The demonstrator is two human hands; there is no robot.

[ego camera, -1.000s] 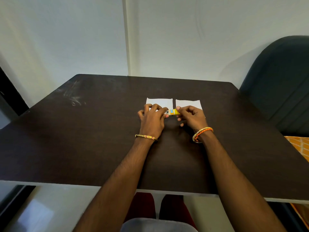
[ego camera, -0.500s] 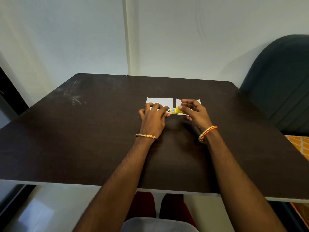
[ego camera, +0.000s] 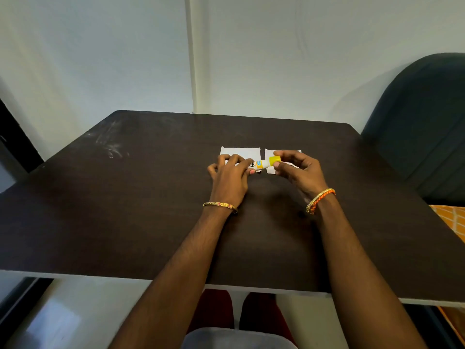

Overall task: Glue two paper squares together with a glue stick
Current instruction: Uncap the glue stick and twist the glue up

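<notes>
Centrally, glue stick (ego camera: 261, 163) held level just above two white paper squares, left paper square (ego camera: 242, 152) and right paper square (ego camera: 268, 154), side by side on dark worktop (ego camera: 151, 210). Left hand (ego camera: 231, 178) clamped on barrel; right hand (ego camera: 299, 170) pinching yellow cap (ego camera: 274, 161).

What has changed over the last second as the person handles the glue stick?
The right hand rose off the table and now pinches the yellow cap. The left hand still holds the glue stick; both paper squares lie unmoved.
</notes>
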